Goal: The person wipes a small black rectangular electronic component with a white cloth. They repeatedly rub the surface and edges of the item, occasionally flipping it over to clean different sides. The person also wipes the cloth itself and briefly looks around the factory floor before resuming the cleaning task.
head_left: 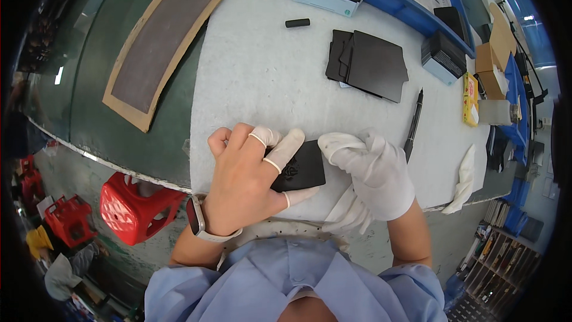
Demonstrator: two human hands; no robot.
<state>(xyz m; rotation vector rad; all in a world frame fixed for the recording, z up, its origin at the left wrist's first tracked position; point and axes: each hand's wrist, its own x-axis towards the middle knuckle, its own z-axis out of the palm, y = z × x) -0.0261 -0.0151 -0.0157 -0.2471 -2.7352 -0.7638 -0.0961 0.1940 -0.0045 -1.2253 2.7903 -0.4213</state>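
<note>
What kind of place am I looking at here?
It looks like a workshop or small factory, though I can't be sure: the right hand is gloved in white, small boxes stand by a blue tray, and red plastic stools stand nearby.

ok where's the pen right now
In the head view, the pen lies right of centre on the white surface, its lower end by the right hand, black sheets to its upper left.

Pen (pixel 415 122) flanks right hand (pixel 370 170) — gap before sheets (pixel 376 64).
</note>
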